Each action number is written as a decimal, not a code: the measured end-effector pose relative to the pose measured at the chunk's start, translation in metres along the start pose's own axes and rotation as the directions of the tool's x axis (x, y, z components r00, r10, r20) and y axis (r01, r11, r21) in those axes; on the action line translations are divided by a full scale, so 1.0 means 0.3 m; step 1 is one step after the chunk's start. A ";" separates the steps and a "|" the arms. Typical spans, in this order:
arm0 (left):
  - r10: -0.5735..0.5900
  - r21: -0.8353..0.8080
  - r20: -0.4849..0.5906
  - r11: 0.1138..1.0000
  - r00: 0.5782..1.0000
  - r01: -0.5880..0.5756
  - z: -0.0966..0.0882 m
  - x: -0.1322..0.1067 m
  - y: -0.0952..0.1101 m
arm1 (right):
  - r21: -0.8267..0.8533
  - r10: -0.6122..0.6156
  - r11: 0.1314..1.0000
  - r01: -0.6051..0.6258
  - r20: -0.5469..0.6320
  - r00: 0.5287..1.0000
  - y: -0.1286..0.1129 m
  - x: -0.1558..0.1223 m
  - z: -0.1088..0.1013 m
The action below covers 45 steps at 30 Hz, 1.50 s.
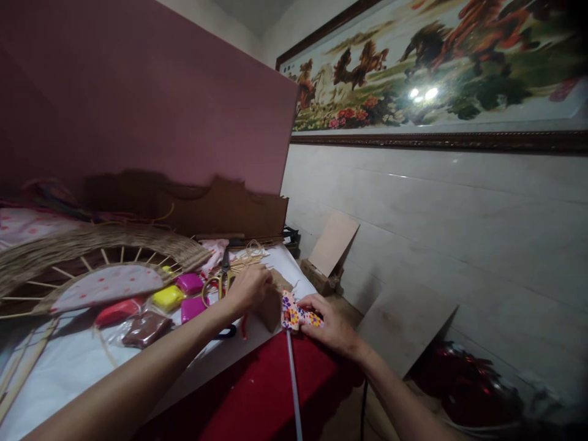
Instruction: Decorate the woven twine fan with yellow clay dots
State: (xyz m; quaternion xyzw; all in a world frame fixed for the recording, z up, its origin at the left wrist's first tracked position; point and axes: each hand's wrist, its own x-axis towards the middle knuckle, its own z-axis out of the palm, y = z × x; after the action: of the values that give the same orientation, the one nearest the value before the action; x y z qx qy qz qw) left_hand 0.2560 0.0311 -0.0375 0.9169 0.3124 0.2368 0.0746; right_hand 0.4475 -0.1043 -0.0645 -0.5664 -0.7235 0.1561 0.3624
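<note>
My right hand [328, 321] is wrapped round the handle of a flower-patterned hot glue gun [290, 309]. A long translucent glue stick [294, 383] runs out of the gun's back toward me. My left hand [252, 285] is closed just left of the gun, above a brown piece of cardboard [267, 309]; its fingertips are turned away, and I cannot make out what they hold. Gold-handled scissors [212, 293] lie beside my left hand. A fan-shaped frame [114, 248] of sticks and woven twine, with a dotted cloth panel [110, 286], lies further left.
Packets of yellow [168, 298], magenta [190, 283], red [118, 311] and brown [147, 327] material lie on the white table cover [68, 367]. Thin sticks [241, 262] lie behind my left hand. Red cloth [229, 392] covers the near edge. Boards [333, 242] lean against the wall at right.
</note>
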 end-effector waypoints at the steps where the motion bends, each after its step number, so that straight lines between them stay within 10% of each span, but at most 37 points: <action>1: 0.024 0.023 0.016 0.999 1.000 -0.024 0.003 0.011 0.001 | -0.001 0.007 1.000 -0.007 -0.003 1.000 0.000 0.000 0.001; 11: 0.169 0.186 0.147 0.963 0.975 -0.195 0.011 0.070 0.033 | 0.033 0.010 0.999 -0.010 0.002 1.000 0.003 0.001 0.000; 45: 0.192 0.273 0.166 0.933 0.967 -0.232 0.020 0.047 0.034 | 0.027 -0.013 1.000 0.014 -0.018 1.000 0.026 -0.002 0.013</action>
State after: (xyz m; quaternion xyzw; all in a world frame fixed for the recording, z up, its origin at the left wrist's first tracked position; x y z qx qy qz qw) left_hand 0.2742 0.0317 -0.0344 0.9603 0.2370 0.1318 -0.0658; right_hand 0.4503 -0.1017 -0.0723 -0.5579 -0.7220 0.1586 0.3774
